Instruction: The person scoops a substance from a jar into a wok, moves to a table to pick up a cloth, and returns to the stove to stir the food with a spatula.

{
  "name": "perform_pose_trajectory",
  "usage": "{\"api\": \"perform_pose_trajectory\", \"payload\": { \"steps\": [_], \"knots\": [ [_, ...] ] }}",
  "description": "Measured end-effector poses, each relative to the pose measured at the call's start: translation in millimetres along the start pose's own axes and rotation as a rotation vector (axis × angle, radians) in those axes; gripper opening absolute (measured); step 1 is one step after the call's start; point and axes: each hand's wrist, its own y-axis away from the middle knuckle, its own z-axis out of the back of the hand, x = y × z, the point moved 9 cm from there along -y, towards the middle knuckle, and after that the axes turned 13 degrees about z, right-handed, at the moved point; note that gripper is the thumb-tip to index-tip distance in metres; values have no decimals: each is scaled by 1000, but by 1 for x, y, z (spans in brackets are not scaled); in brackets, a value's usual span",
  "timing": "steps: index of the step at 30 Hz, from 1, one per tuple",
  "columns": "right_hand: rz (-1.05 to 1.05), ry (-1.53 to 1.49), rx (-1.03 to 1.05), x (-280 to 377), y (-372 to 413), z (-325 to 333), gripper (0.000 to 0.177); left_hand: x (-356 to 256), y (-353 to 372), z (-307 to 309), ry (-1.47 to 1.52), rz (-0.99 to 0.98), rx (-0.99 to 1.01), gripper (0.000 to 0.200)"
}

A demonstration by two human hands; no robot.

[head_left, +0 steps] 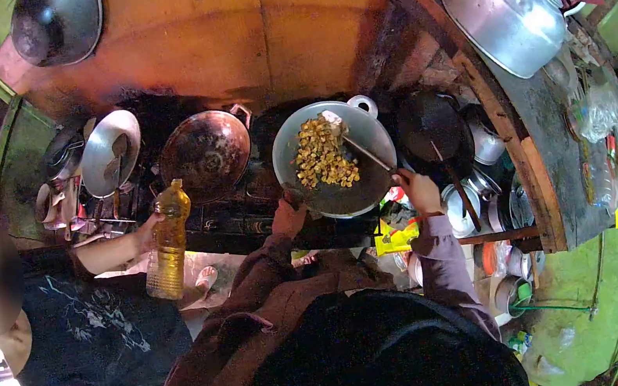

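Observation:
A large grey wok [349, 197] sits on the stove in the middle, holding a heap of chopped yellow-brown food [322, 155]. My right hand [421, 191] is closed round the handle of a metal spatula [369, 153], whose head rests in the food at the upper right of the heap. At the wok's lower left rim is my left hand [289, 218], its fingers closed at the edge, with what looks like a dark cloth [295, 193] between them and the rim.
To the left, a person in a black shirt [98, 325] holds a bottle of yellow oil [169, 244]. A rusty wok [206, 154] stands beside mine. A dark pan [433, 128] is on the right, below a wooden-edged shelf [530, 162] bearing a large kettle [509, 15].

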Motion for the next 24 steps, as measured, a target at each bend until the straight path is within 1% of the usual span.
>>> {"api": "perform_pose_trajectory", "payload": {
  "steps": [2, 5, 7, 8, 10, 11, 12, 13, 14, 15, 16, 17, 19, 20, 22, 24],
  "knots": [
    [98, 175, 12, 18, -3, 34, 39, 5, 0, -2, -22, 10, 13, 68],
    [60, 262, -29, 27, 4, 58, 36, 5, -2, -4, 8, -46, 1, 69],
    [-1, 336, -85, 42, 12, 60, 33, 12, -7, -10, 19, -15, 0, 69],
    [-18, 303, -23, 52, 16, 51, 32, 10, -6, -9, 24, -4, -1, 70],
    [-46, 159, -6, 59, 23, 9, 32, -14, 20, 11, 32, 179, 97, 72],
    [-8, 40, -18, 65, 27, -16, 32, -27, 26, 18, 33, 185, 93, 72],
    [29, -81, -30, 75, 32, -34, 32, -30, 31, 22, -8, 273, 90, 73],
    [10, -224, 45, 92, 37, -37, 34, -26, 34, 25, -50, 361, 87, 73],
    [83, -361, 7, 93, 43, -58, 41, -12, 27, 18, -55, 365, 84, 73],
    [117, -362, 44, 100, 49, -55, 44, -1, 14, 7, -47, 251, 58, 72],
    [149, -362, 77, 105, 55, -52, 46, -4, 11, 6, -40, 132, 33, 72],
    [144, -365, 73, 95, 63, -52, 46, 2, 9, 1, -46, 128, 35, 72],
    [304, -402, 89, 86, 74, -40, 49, -3, 10, 2, -52, 118, 6, 66],
    [293, -455, 153, 77, 79, -31, 46, -6, 15, 2, -56, 116, 14, 66],
    [244, -225, 300, 73, 88, 15, 43, -27, 29, 20, 134, 44, -17, 62],
    [171, -44, 359, 39, 95, 23, 37, -14, 26, 11, 76, 69, -21, 61]
  ]
}}
